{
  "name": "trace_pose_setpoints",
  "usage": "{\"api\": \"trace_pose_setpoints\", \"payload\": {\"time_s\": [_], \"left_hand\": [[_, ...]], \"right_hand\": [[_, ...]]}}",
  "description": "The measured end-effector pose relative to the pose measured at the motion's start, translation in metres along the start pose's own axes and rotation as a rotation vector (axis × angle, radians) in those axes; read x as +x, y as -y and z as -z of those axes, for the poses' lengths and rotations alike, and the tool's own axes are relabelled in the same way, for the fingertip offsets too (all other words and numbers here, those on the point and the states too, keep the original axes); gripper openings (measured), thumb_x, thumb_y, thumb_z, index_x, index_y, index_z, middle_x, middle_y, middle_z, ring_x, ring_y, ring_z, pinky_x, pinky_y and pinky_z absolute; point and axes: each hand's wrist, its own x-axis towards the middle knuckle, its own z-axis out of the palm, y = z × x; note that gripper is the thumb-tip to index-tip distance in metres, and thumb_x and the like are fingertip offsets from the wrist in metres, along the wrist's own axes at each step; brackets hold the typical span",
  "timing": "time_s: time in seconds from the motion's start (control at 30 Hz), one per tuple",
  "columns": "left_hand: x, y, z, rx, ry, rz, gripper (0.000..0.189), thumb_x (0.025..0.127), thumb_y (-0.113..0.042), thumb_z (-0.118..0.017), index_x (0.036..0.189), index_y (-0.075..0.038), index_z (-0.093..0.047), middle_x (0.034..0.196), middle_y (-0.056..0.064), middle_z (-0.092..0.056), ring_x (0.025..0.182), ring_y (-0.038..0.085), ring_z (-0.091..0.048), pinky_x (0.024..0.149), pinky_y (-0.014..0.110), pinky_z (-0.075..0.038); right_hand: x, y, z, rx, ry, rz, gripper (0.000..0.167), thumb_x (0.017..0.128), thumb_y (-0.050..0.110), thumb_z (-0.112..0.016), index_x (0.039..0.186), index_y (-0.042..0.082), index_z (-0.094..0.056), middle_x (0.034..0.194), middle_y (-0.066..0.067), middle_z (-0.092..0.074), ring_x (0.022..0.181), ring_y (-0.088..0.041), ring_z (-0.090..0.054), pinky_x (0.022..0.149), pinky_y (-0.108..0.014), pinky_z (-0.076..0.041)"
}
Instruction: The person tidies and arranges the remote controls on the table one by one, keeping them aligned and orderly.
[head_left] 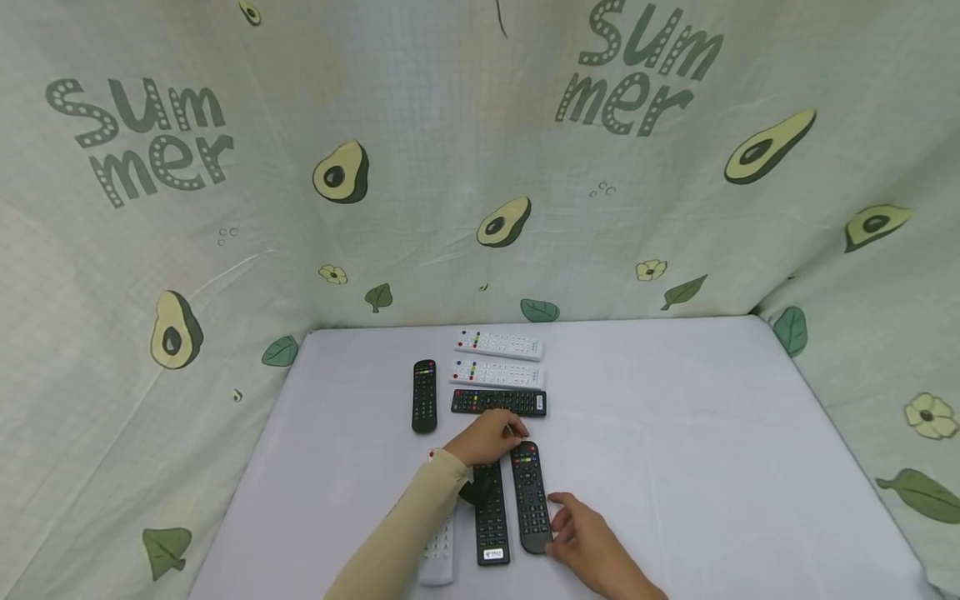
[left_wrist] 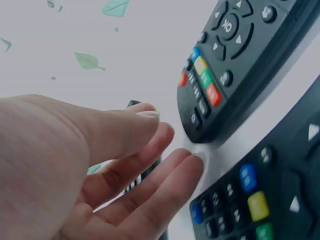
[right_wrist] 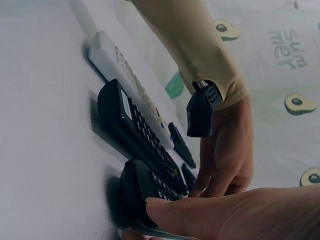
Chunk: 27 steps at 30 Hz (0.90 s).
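A black remote control [head_left: 531, 496] with colored buttons lies slightly slanted on the white table. My left hand [head_left: 489, 437] hovers by its far end; in the left wrist view the loosely bent fingers [left_wrist: 175, 185] stand apart from the remote and hold nothing. My right hand [head_left: 592, 543] is at the near right side of that remote. The right thumb touches the remote's edge in the right wrist view, and the other fingers are mostly hidden. Left of it lies a second black remote [head_left: 492, 521], partly under my left wrist, then a white remote [head_left: 437, 560] partly covered by the sleeve.
Beyond my hands a black remote [head_left: 517, 402] and two white remotes [head_left: 498, 375] [head_left: 498, 344] lie crosswise in a stack of rows. Another black remote [head_left: 424, 396] lies lengthwise to their left. A patterned cloth [head_left: 420, 167] hangs behind the table [head_left: 712, 467].
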Motion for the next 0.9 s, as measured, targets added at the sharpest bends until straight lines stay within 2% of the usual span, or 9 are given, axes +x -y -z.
{"api": "trace_pose_setpoints", "payload": {"time_s": [0.17, 0.33, 0.5, 0.67, 0.77, 0.9], "left_hand": [[-0.006, 0.004, 0.011, -0.003, -0.082, -0.015, 0.016, 0.102, -0.002, -0.066, 0.113, -0.006, -0.077, 0.107, 0.004, -0.072, 0.096, 0.015, -0.064, 0.088, 0.034, -0.056], [-0.009, 0.018, 0.023, -0.008, -0.206, -0.027, 0.017, 0.102, 0.0, -0.064, 0.115, -0.003, -0.075, 0.107, 0.006, -0.073, 0.095, 0.016, -0.065, 0.087, 0.034, -0.057], [-0.011, 0.029, 0.03, -0.038, -0.387, 0.037, 0.018, 0.099, 0.004, -0.065, 0.114, -0.001, -0.073, 0.106, 0.011, -0.072, 0.094, 0.02, -0.067, 0.087, 0.037, -0.059], [-0.013, 0.034, 0.034, -0.107, -0.547, 0.098, 0.024, 0.095, 0.008, -0.066, 0.119, 0.003, -0.071, 0.11, 0.017, -0.071, 0.098, 0.029, -0.07, 0.087, 0.044, -0.061], [-0.014, 0.036, 0.035, -0.138, -0.593, 0.117, 0.028, 0.094, 0.009, -0.067, 0.122, 0.006, -0.069, 0.113, 0.021, -0.07, 0.102, 0.033, -0.072, 0.088, 0.047, -0.061], [-0.014, 0.039, 0.036, -0.155, -0.609, 0.144, 0.034, 0.093, 0.009, -0.068, 0.127, 0.007, -0.066, 0.122, 0.024, -0.068, 0.11, 0.038, -0.069, 0.095, 0.051, -0.058]], "right_hand": [[0.002, 0.003, 0.006, -0.029, -0.053, -0.003, 0.067, 0.079, 0.001, -0.081, 0.137, -0.017, -0.053, 0.094, -0.004, -0.064, 0.077, -0.012, -0.064, 0.063, -0.027, -0.057], [0.008, 0.007, 0.017, -0.073, -0.113, -0.028, 0.064, 0.081, 0.001, -0.082, 0.138, -0.013, -0.056, 0.097, -0.005, -0.064, 0.082, -0.013, -0.065, 0.067, -0.027, -0.058], [0.017, 0.012, 0.027, -0.104, -0.182, -0.038, 0.06, 0.083, 0.0, -0.083, 0.137, -0.008, -0.059, 0.097, -0.004, -0.065, 0.084, -0.013, -0.065, 0.07, -0.03, -0.059], [0.03, 0.016, 0.037, -0.108, -0.208, -0.007, 0.058, 0.085, -0.001, -0.081, 0.138, -0.009, -0.058, 0.101, -0.006, -0.065, 0.088, -0.015, -0.066, 0.071, -0.03, -0.059], [0.039, 0.018, 0.042, -0.119, -0.216, 0.008, 0.057, 0.087, -0.002, -0.08, 0.138, -0.01, -0.057, 0.103, -0.008, -0.066, 0.09, -0.016, -0.067, 0.072, -0.031, -0.059], [0.052, 0.02, 0.047, -0.133, -0.228, 0.018, 0.054, 0.089, -0.002, -0.079, 0.138, -0.009, -0.057, 0.105, -0.01, -0.067, 0.092, -0.019, -0.068, 0.074, -0.034, -0.059]]}}
